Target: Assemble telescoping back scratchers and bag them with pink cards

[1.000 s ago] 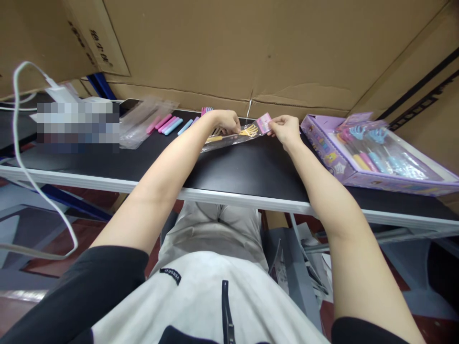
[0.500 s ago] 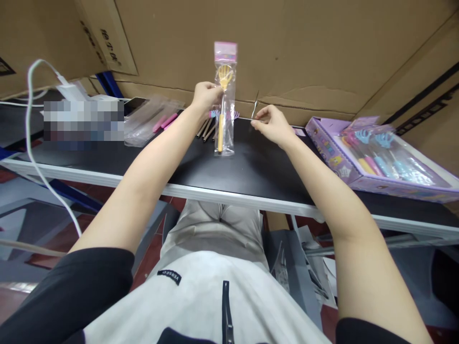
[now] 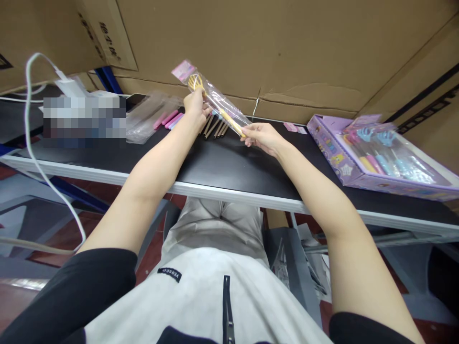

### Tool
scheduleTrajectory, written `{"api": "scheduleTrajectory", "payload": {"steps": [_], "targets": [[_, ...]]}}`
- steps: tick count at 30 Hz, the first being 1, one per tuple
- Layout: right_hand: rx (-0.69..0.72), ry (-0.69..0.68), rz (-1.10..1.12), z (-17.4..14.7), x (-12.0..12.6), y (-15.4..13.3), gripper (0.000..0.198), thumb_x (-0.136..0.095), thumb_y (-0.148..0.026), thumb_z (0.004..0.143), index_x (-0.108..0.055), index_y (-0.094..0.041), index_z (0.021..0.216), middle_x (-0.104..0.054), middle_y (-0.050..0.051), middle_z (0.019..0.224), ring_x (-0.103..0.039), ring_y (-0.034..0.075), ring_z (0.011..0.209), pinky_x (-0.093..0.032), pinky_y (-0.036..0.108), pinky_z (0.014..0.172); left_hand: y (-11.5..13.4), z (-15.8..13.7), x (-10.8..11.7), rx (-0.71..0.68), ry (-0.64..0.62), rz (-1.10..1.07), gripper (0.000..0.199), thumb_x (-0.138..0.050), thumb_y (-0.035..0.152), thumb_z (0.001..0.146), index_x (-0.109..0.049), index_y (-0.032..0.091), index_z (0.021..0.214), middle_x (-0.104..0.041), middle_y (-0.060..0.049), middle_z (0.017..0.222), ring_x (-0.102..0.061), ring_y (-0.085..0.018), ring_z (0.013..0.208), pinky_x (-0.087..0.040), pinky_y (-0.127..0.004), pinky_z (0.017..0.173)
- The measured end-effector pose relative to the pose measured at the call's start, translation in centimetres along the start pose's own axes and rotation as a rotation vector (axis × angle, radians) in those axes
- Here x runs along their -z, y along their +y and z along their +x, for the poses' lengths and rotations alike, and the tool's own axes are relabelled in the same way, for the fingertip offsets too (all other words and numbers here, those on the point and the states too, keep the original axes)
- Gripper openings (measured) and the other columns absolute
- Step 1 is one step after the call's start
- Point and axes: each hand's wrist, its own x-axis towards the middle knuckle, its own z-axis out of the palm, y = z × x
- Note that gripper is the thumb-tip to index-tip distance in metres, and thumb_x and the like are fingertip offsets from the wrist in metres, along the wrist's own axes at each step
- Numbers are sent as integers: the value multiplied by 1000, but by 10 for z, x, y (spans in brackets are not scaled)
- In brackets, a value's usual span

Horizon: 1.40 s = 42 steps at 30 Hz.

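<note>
A yellow back scratcher point(image 3: 227, 116) with a hand-shaped head lies in a clear plastic sleeve point(image 3: 214, 95) with a pink header card point(image 3: 183, 71). It is held slantwise above the black table, head toward the upper left. My left hand point(image 3: 196, 104) is closed on it through the sleeve, just below the head. At the handle's lower end, my right hand point(image 3: 263, 137) pinches it through the plastic. Behind and below the sleeve are several metallic rods point(image 3: 215, 126) with coloured claw heads, partly hidden.
Left on the black table point(image 3: 229, 167) are clear sleeves point(image 3: 141, 119), pink handles point(image 3: 168, 118) and a white charger point(image 3: 73, 88) with cable. Pink cards point(image 3: 294, 127) lie near a purple box point(image 3: 333, 157) of bagged scratchers at right. Cardboard point(image 3: 279, 43) walls the back.
The bagged back scratcher has swung from upright to slanted, its head moving left. My right hand has moved down and taken hold of the handle end.
</note>
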Motion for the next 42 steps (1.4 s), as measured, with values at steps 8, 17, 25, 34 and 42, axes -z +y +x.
{"api": "scheduleTrajectory", "payload": {"steps": [8, 17, 25, 34, 42], "targets": [[106, 19, 51, 1, 14, 5, 36, -101, -32, 81, -71, -18, 92, -71, 0, 74, -66, 11, 65, -64, 27, 72, -13, 14, 13, -18, -15, 44, 29, -86, 32, 81, -59, 26, 91, -69, -1, 78, -80, -25, 104, -65, -31, 88], [126, 114, 49, 1, 15, 10, 31, -95, -34, 88, -67, -20, 91, -68, -2, 73, -65, 11, 65, -64, 26, 73, -15, 12, 14, -19, -66, 67, 32, -88, 37, 76, -63, 26, 93, -71, -2, 80, -78, -24, 106, -66, -31, 91], [69, 35, 137, -13, -3, -10, 25, -87, -31, 96, -64, -21, 95, -77, 2, 82, -77, 15, 79, -67, 34, 88, -18, 5, 9, 10, -42, 69, 32, -87, 44, 83, -67, 28, 102, -72, -1, 85, -82, -27, 100, -68, -36, 89], [139, 234, 74, -9, 33, -30, 21, -62, -23, 107, -64, -19, 86, -80, 10, 96, -81, 21, 100, -66, 40, 98, -22, 13, 17, 35, -253, 248, 54, -87, 72, 79, -63, 25, 92, -77, -12, 103, -79, -35, 111, -65, -44, 92], [114, 661, 218, -83, 121, -69, 64, -36, -7, 115, -60, -18, 57, -74, 7, 66, -69, 4, 63, -59, 28, 88, -19, 5, 14, 20, -193, 287, 37, -84, 50, 73, -58, 27, 89, -72, -8, 90, -77, -32, 98, -64, -46, 90]]}}
